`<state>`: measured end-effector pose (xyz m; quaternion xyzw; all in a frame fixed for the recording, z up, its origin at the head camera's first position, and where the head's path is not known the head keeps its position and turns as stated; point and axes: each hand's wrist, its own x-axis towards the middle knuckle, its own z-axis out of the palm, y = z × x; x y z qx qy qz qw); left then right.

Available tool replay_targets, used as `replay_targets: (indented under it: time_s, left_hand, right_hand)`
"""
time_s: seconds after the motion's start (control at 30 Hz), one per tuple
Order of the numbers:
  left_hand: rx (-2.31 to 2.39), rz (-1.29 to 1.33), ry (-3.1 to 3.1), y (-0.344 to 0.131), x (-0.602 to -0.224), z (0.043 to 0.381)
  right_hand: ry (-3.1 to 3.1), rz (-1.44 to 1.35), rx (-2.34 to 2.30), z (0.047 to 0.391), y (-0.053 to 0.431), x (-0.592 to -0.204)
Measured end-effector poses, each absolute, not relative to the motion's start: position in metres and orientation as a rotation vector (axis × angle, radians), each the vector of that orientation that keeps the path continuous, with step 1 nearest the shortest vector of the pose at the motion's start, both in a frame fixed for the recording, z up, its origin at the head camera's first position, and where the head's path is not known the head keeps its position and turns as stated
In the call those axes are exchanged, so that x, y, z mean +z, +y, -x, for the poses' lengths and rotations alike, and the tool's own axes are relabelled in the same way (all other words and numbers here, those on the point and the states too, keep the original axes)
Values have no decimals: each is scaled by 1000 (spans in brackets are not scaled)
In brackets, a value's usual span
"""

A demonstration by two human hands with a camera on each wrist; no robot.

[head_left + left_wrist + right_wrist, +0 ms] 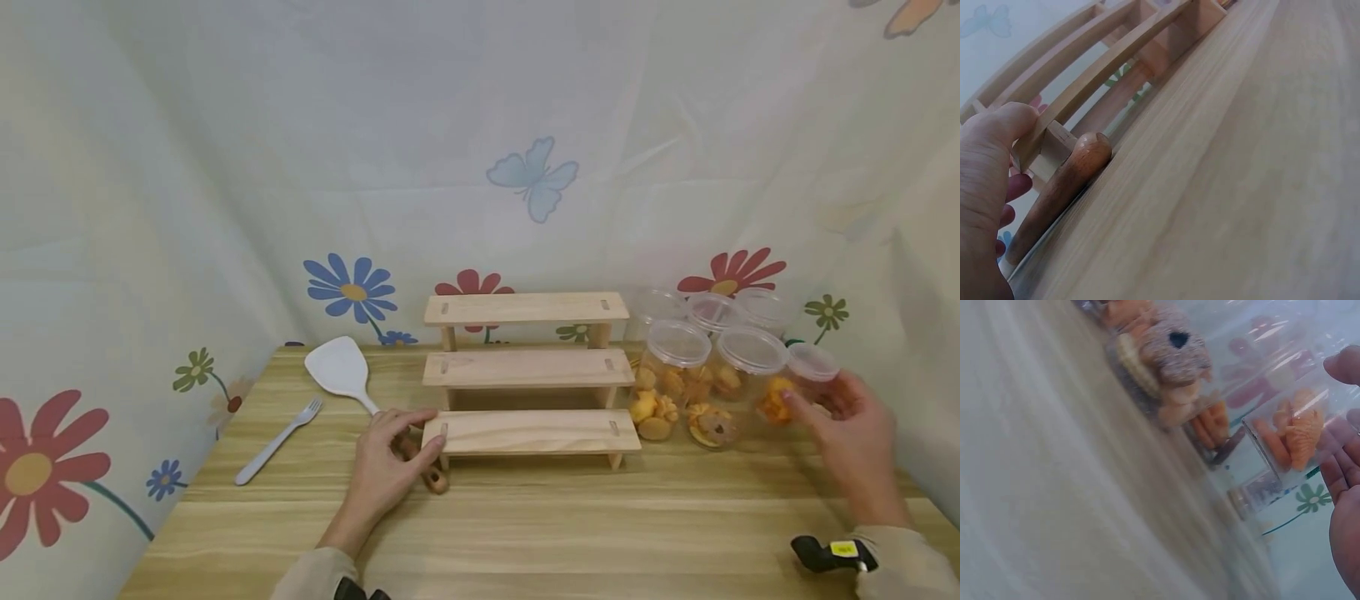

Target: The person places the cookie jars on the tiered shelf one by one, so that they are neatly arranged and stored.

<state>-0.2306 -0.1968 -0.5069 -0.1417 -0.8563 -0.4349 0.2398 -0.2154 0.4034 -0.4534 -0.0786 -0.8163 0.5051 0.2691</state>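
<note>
A three-tier wooden rack (531,433) stands on the table, and my left hand (390,458) pinches the left end of its lowest shelf. In the left wrist view the thumb (1015,119) lies against that shelf's end. Below this hand lies a white spatula (339,368) whose brown wooden handle (1063,190) reaches the rack's leg. On the right, my right hand (858,425) grips a small clear jar (1288,434) with orange pieces inside, between thumb and fingers. The right wrist view shows the jar tilted in that view and apart from the tabletop.
Several clear lidded jars (677,346) holding snack-like pieces stand close together beside the rack's right end. A light-coloured fork (277,443) lies on the left of the wood-grain table (525,533). A flower-printed cloth (375,125) hangs behind and at the sides.
</note>
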Motion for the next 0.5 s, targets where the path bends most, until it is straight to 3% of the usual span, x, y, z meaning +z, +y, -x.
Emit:
replay_targets:
  time_s: [0.5]
  left_hand:
    - [-1181, 396, -2350, -197, -509, 231]
  right_hand:
    - [-2049, 165, 1277, 205, 394, -396]
